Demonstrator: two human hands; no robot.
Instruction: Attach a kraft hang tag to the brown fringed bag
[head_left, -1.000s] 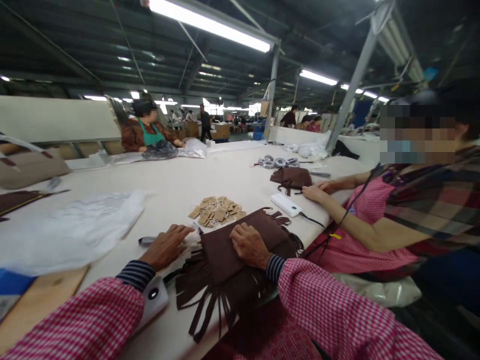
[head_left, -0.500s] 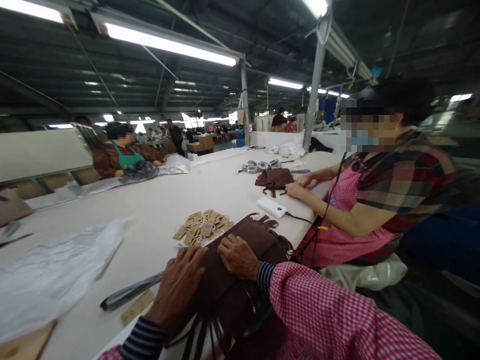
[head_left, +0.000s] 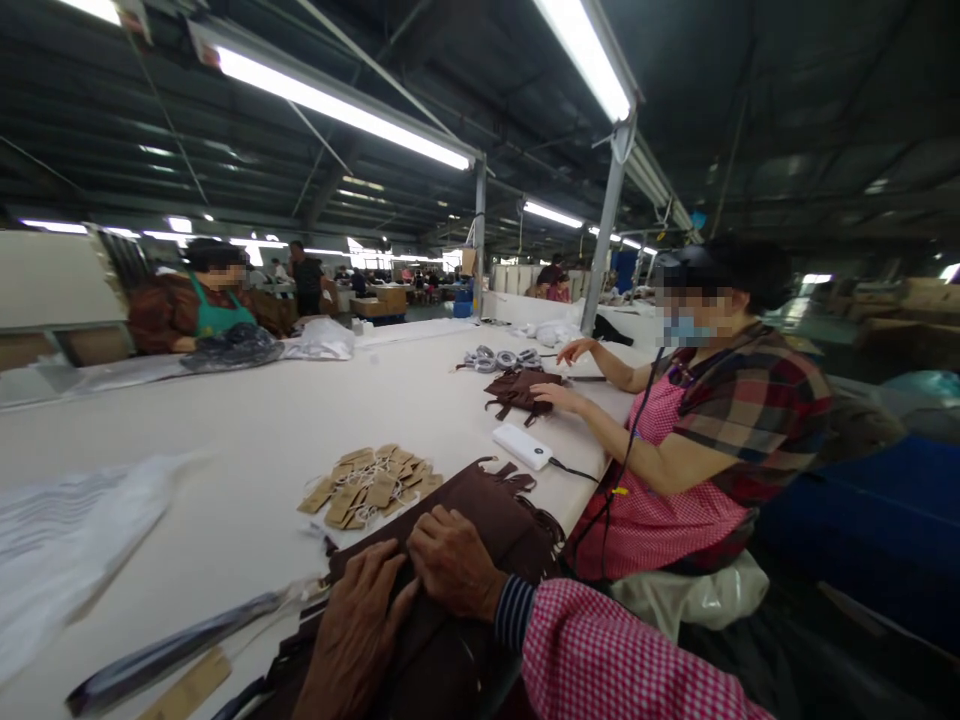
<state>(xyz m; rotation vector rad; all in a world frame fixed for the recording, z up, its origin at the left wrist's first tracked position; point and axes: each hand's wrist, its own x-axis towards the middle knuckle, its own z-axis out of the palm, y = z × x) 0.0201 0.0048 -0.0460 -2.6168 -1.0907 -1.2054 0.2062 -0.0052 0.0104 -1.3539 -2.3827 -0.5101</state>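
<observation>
A dark brown fringed cloth (head_left: 469, 500) lies folded in front of me, over the near edge of the table, with strips of fringe at its far right end and along its left side. My left hand (head_left: 360, 610) rests on its left part, fingers bent into the fabric and thumb pointing toward the other hand. Close beside it, my right hand (head_left: 454, 560) has its fingers curled on the cloth, knuckles up. The fingertips of both hands are partly hidden. Just beyond the cloth sits a heap of tan cardboard tags (head_left: 371, 485) with white strings.
A dark strip in clear wrap (head_left: 172, 640) and a single tan tag (head_left: 191, 685) lie left. White plastic sheeting (head_left: 67, 540) spreads farther left. A white power bank (head_left: 523, 446) with a cable lies right. A co-worker (head_left: 697, 440) there handles another brown fringed piece (head_left: 521, 388).
My view has shifted right. The cloth's left fringe now lies bunched up by my left hand, where it hung toward me before. The co-worker's hands have lifted and spread over their piece.
</observation>
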